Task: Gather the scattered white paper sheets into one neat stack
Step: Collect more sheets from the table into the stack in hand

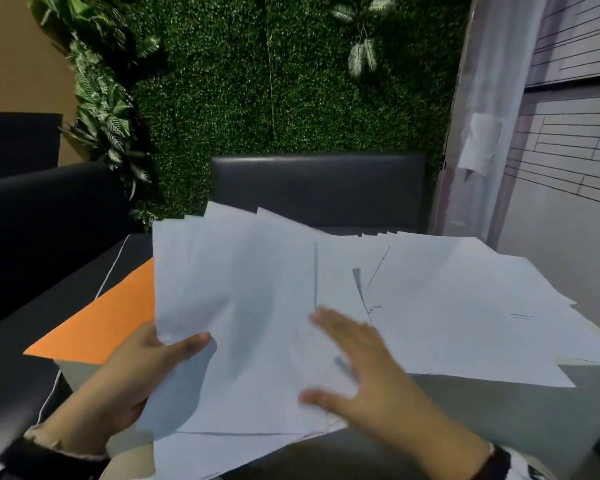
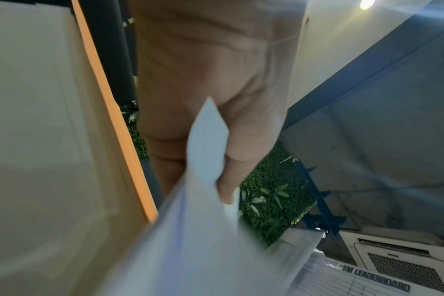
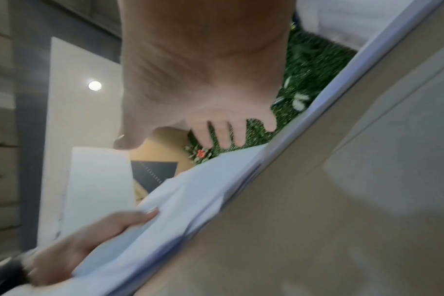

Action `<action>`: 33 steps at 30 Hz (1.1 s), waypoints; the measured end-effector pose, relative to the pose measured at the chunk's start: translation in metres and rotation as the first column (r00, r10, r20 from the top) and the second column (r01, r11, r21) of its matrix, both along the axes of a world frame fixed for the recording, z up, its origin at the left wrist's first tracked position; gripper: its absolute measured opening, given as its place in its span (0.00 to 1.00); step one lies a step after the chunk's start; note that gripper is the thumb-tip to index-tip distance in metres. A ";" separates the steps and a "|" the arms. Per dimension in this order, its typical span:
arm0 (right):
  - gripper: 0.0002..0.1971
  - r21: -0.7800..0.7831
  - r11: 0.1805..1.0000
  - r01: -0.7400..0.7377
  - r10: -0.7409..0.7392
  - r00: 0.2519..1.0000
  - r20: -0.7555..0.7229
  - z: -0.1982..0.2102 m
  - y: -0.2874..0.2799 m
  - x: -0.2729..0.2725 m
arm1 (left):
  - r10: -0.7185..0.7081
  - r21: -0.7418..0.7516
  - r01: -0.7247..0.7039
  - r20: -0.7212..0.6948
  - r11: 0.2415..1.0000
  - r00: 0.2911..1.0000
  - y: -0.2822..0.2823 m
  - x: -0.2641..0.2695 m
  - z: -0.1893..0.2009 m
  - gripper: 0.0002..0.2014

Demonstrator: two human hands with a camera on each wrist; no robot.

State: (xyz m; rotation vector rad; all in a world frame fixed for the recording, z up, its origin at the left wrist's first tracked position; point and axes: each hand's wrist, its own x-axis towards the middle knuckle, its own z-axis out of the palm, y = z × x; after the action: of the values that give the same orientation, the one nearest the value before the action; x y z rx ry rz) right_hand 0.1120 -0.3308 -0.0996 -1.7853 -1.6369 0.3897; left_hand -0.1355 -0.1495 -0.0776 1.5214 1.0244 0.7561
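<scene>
A loose bundle of white paper sheets (image 1: pixel 243 289) is lifted at the left of the table, its edges fanned and uneven. My left hand (image 1: pixel 146 368) grips the bundle's lower left edge, thumb on top; the left wrist view shows the thumb (image 2: pixel 228 186) pressing the sheets (image 2: pixel 203 240). My right hand (image 1: pixel 357 368) is spread flat with straight fingers over the bundle's lower right part; whether it touches the paper I cannot tell. More white sheets (image 1: pixel 465 306) lie overlapping on the table to the right. The right wrist view shows the paper edges (image 3: pixel 203 190) and my left hand (image 3: pixel 89 240).
An orange sheet (image 1: pixel 108 317) lies under the papers at the table's left edge. A pale table top (image 1: pixel 499 410) shows at the near right. A dark padded chair (image 1: pixel 319 188) stands across the table before a green plant wall (image 1: pixel 274 81). A thin white cord (image 1: pixel 108 282) runs along the left.
</scene>
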 end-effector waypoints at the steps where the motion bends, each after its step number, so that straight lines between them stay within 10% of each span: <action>1: 0.45 0.103 0.983 0.152 -0.140 0.983 -0.118 0.002 0.000 0.014 | -0.012 0.001 0.012 0.030 1.000 0.999 0.000 -0.003 0.002 0.09; 4: 0.45 0.092 0.916 0.391 -0.279 0.783 -0.555 0.020 0.003 0.047 | -0.056 -0.011 0.058 0.137 0.998 0.989 0.001 -0.011 0.006 0.14; 9: 0.25 0.130 0.971 0.202 -0.011 0.577 -0.817 0.039 0.001 0.048 | -0.132 0.026 0.129 0.221 0.991 0.966 -0.002 0.005 0.018 0.15; 19: 0.26 0.219 0.966 0.136 0.100 0.586 -0.804 0.072 0.013 0.055 | -0.313 0.194 0.261 0.322 0.946 0.894 0.011 0.050 0.048 0.20; 24: 0.21 0.416 0.835 0.361 0.034 0.720 -0.693 0.085 0.022 0.074 | -0.245 0.242 0.157 0.394 0.958 0.886 0.021 0.071 0.057 0.18; 33: 0.07 0.314 0.880 0.355 -0.141 0.829 -0.542 0.075 0.039 0.061 | -0.206 0.363 0.062 0.373 0.930 0.904 0.002 0.118 0.052 0.17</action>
State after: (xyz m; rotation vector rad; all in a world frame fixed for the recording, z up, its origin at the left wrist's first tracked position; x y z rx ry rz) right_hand 0.1731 -0.2919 -0.0249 -1.4030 -0.9998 0.3297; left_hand -0.0180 -0.1480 -0.0256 1.6163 0.4819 1.1395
